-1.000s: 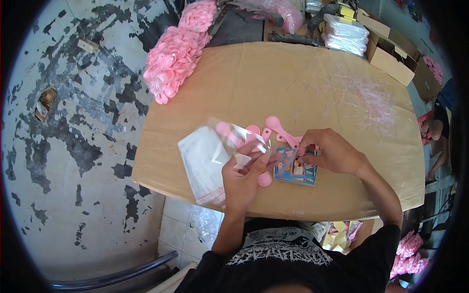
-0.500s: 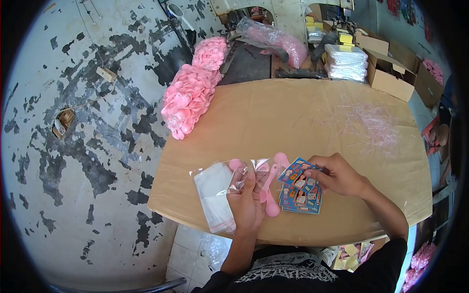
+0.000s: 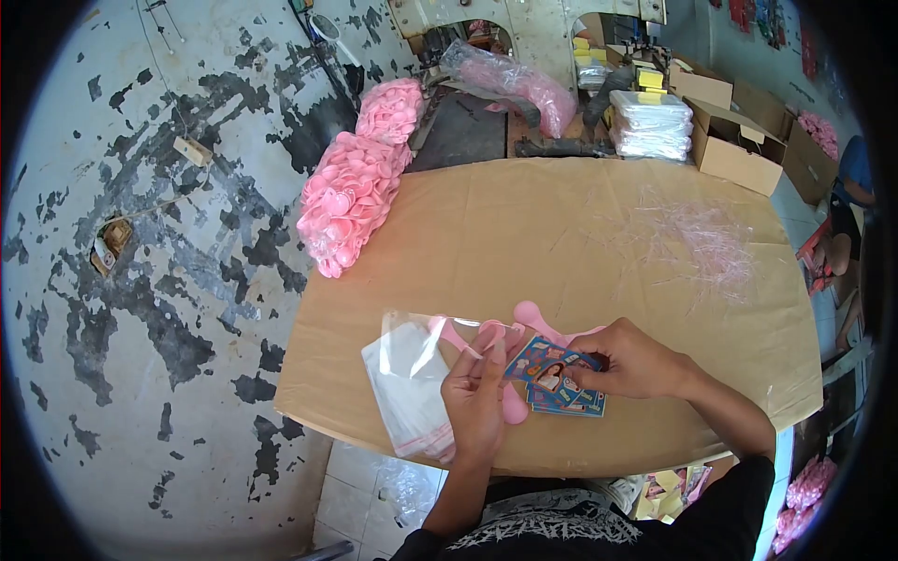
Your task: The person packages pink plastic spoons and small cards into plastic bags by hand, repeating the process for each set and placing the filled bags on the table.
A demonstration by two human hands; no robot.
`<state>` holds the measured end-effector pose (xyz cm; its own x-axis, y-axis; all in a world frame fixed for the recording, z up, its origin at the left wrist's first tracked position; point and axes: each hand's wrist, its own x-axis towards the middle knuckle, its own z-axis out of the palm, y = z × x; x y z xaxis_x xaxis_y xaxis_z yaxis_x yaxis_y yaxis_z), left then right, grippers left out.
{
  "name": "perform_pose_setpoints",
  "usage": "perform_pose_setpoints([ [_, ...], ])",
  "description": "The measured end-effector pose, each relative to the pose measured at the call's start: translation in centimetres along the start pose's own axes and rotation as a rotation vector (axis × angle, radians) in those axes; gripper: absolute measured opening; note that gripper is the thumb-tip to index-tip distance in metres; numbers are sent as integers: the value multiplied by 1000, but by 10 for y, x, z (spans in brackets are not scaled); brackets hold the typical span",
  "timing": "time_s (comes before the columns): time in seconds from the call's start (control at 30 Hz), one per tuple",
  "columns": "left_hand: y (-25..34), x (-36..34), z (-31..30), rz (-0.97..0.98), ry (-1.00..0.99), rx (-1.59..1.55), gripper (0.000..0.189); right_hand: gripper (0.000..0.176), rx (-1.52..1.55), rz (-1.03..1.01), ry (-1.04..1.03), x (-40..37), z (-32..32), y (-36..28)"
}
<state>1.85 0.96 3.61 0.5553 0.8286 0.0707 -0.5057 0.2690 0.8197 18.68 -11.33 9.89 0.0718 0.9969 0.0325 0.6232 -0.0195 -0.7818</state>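
Note:
My right hand (image 3: 636, 360) pinches a blue printed card (image 3: 550, 363) with colourful pictures, holding it above a small stack of similar cards (image 3: 569, 402). The card's left end reaches the fingers of my left hand (image 3: 474, 402). My left hand is closed on a clear plastic bag (image 3: 412, 348), whose glossy film spreads out leftward. Beneath it a pile of clear plastic bags (image 3: 404, 402) lies on the table. Pink plastic spoons (image 3: 530, 316) lie around and behind my left hand, partly hidden by it.
Brown paper covers the table (image 3: 449, 243). Bagged pink spoons (image 3: 351, 201) stand at its left edge. Loose clear strips (image 3: 706, 248) lie at the right. Behind are packed plastic bags (image 3: 650, 122) and cardboard boxes (image 3: 739, 154). A person (image 3: 853, 178) is at the far right.
My right hand has brought the card left and slightly down to my left hand's fingers. The clear bag's film has swung out to the left. The view has shifted slightly.

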Motion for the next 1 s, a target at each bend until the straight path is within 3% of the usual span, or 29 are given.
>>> perform_pose_setpoints([
  [0.07, 8, -2, 9, 25, 32, -8, 30, 22, 12, 22, -35, -2, -2, -2],
  [0.17, 5, -6, 7, 25, -40, 305, 24, 22, 75, -52, 7, -2, 2, -1],
  [0.4, 0, -8, -3, -129, -91, 83, 27, 16, 213, -66, 147, 2, 19, -1],
  [0.5, -1, -16, 12, -63, -135, 151, 35, 16, 290, -94, 215, 6, 30, 1],
  [0.6, 0, -8, 7, 171, -438, 288, 52, 17, 471, -71, 221, 10, 40, 7],
  [0.7, -1, -12, 1, 51, -403, -398, 52, 13, 554, -19, 161, 8, 44, 7],
  [0.8, 5, -12, -7, 31, -360, -225, 54, 4, 657, -35, 223, 16, 47, -15],
  [0.83, 8, -13, -3, -28, -364, -320, 56, 5, 634, -16, 200, 16, 45, -22],
  [0.9, 6, -14, -6, 117, -546, -118, 56, 6, 572, -88, 212, 18, 48, -25],
  [0.97, -7, -9, -17, 278, -579, -60, 51, 7, 500, -262, 282, 21, 58, -19],
  [1.0, -13, -6, -22, 359, -589, -33, 49, 8, 592, -220, 262, 18, 58, -20],
])
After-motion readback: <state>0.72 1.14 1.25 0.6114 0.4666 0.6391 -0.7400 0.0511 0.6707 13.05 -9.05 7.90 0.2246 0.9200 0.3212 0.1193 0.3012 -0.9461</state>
